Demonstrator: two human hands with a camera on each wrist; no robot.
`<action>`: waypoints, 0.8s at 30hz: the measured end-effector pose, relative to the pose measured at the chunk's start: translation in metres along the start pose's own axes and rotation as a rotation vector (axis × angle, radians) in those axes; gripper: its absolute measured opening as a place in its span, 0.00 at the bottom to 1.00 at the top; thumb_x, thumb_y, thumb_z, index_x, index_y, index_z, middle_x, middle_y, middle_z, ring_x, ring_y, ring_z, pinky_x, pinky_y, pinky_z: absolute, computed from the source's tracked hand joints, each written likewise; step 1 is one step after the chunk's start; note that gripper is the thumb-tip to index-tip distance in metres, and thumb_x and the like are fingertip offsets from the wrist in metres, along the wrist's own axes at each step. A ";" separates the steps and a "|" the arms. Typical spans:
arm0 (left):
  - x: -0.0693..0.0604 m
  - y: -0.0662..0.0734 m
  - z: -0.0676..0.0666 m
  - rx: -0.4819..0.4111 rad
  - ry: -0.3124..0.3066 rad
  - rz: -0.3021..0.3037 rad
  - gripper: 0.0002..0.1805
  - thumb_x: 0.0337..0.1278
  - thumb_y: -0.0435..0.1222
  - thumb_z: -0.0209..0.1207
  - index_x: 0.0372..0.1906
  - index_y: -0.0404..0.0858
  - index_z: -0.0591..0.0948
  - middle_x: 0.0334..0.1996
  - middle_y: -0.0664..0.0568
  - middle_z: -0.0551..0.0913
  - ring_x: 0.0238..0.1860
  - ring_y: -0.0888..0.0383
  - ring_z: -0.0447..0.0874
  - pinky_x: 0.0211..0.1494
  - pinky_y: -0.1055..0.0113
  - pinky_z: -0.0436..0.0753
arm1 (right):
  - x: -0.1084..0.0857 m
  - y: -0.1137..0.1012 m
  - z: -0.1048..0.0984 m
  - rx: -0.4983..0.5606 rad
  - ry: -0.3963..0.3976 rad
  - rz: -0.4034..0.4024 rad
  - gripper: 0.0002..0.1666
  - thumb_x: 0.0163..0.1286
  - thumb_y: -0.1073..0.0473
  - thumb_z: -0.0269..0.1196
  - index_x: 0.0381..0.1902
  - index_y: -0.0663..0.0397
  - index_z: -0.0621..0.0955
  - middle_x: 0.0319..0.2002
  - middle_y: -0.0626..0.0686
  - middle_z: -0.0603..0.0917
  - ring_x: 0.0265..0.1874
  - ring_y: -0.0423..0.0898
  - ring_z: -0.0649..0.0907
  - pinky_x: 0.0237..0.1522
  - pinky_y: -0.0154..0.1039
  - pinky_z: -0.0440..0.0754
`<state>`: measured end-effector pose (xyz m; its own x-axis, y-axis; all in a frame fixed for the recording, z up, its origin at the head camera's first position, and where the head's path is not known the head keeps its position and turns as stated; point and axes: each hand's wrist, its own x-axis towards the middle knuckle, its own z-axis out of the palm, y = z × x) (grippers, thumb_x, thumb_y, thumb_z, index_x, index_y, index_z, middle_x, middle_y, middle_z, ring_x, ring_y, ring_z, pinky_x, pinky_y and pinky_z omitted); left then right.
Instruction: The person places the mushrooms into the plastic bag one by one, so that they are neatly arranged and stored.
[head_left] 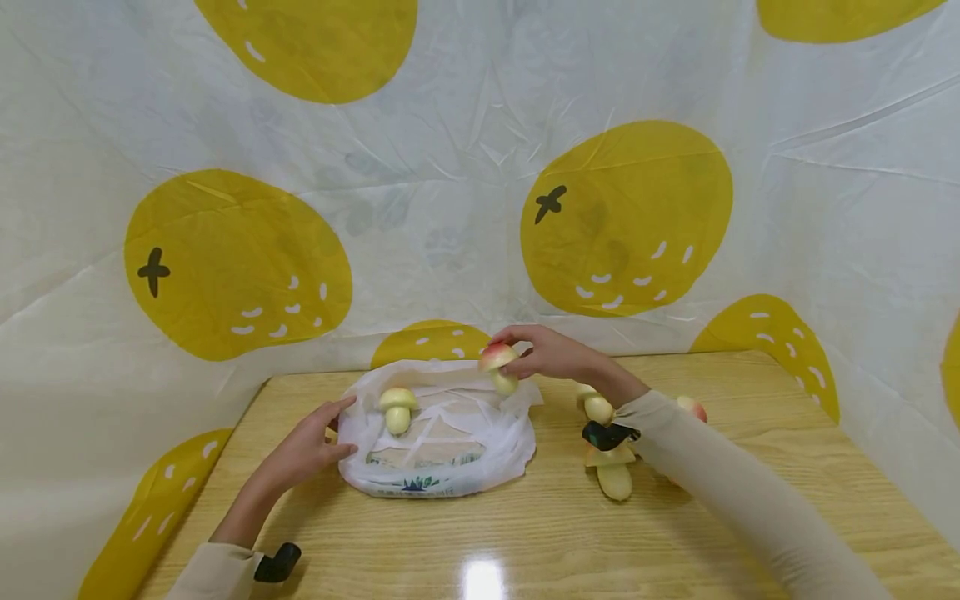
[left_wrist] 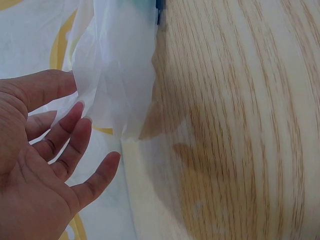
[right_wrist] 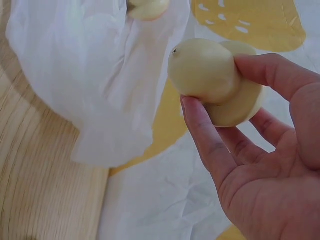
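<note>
A white plastic bag lies spread on the wooden table, its mouth facing up, with one toy mushroom resting in it. My right hand pinches a second mushroom, red-capped with a pale stem, above the bag's right rim. In the right wrist view, thumb and fingers of the right hand hold that mushroom by its sides. At the bag's left edge is my left hand, fingers spread and relaxed; the left wrist view has the left hand touching the thin plastic.
Right of the bag, a mushroom lies on the table, another behind it near the right wrist. Part of a red-capped one shows beyond the right sleeve. A white cloth with yellow fruit shapes hangs behind the table.
</note>
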<state>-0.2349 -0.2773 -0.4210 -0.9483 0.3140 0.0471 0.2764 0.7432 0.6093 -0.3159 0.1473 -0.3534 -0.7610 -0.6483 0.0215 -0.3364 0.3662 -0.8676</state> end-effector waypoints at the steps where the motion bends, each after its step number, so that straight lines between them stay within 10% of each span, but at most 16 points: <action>1: 0.000 0.000 0.000 0.001 0.000 -0.001 0.42 0.58 0.32 0.70 0.75 0.30 0.64 0.50 0.44 0.76 0.48 0.50 0.73 0.38 0.67 0.75 | 0.002 -0.001 0.002 0.002 0.002 -0.002 0.28 0.69 0.61 0.68 0.66 0.52 0.77 0.59 0.57 0.79 0.44 0.52 0.84 0.51 0.55 0.83; 24: 0.000 0.002 -0.001 -0.004 -0.006 -0.006 0.42 0.58 0.32 0.70 0.75 0.30 0.64 0.49 0.45 0.76 0.48 0.50 0.73 0.39 0.67 0.75 | 0.032 -0.007 0.036 0.032 0.019 0.058 0.27 0.68 0.58 0.69 0.63 0.55 0.79 0.55 0.59 0.79 0.45 0.49 0.84 0.49 0.49 0.85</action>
<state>-0.2347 -0.2767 -0.4193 -0.9490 0.3130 0.0384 0.2699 0.7431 0.6124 -0.3180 0.0999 -0.3646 -0.7892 -0.6138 -0.0205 -0.2733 0.3809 -0.8833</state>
